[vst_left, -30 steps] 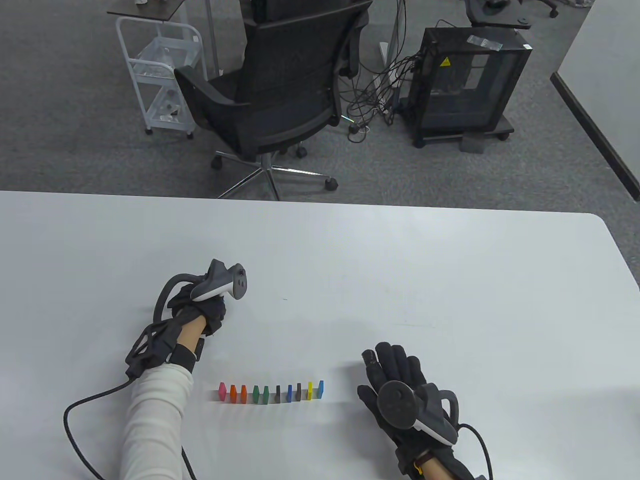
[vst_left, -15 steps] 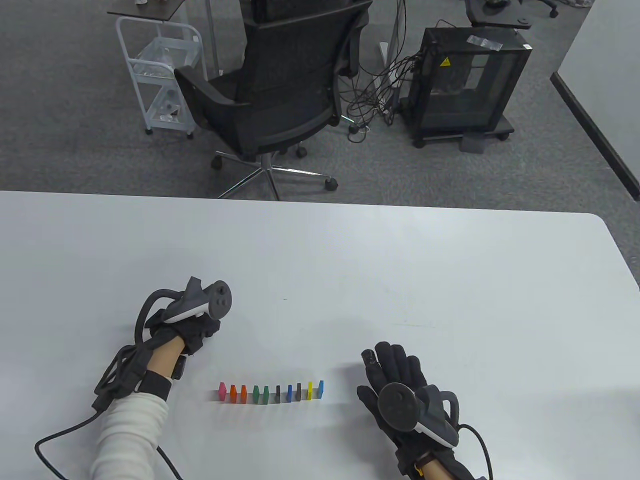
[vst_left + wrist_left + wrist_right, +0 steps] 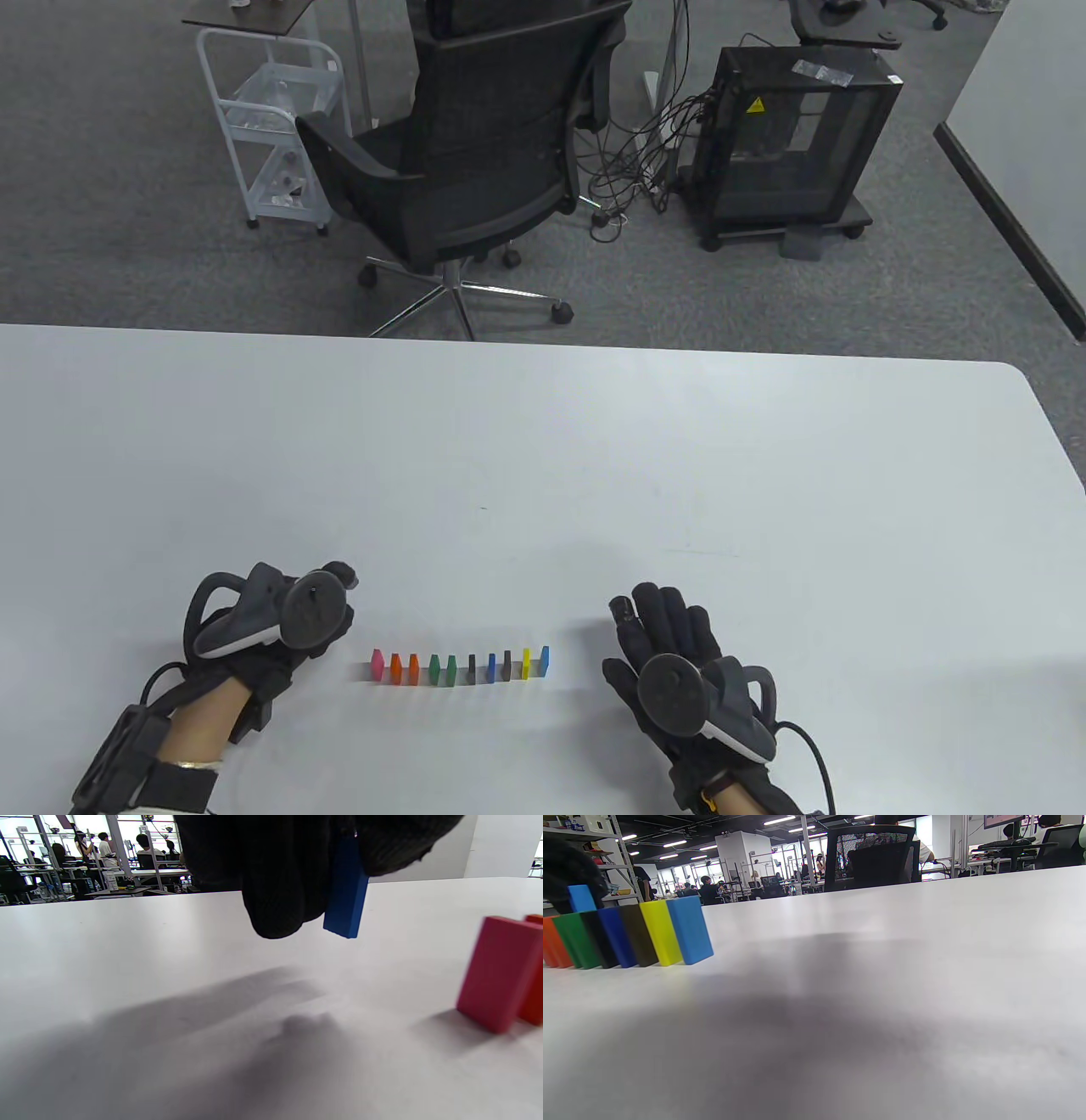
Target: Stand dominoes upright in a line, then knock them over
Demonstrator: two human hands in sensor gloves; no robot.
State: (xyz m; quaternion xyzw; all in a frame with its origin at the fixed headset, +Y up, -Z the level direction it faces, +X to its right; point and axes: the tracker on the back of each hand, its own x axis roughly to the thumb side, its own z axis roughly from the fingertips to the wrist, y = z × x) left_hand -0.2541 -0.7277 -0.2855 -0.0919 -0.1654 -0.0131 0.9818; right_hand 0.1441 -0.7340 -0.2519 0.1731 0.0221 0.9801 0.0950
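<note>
Your left hand [image 3: 280, 624] pinches a blue domino [image 3: 345, 895] above the table [image 3: 594, 441], just left of the pink end of the upright row [image 3: 460, 666]. Your right hand [image 3: 679, 662] rests flat, fingers straight, near the row's light-blue end.

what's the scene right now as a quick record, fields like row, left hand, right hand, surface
row: ten dominoes standing upright in a line, pink domino at its left end, light blue domino at its right end
left hand: left hand beside the pink end, holding a blue domino above the table
right hand: right hand past the light blue end, fingers straight, holding nothing
surface: white table
</note>
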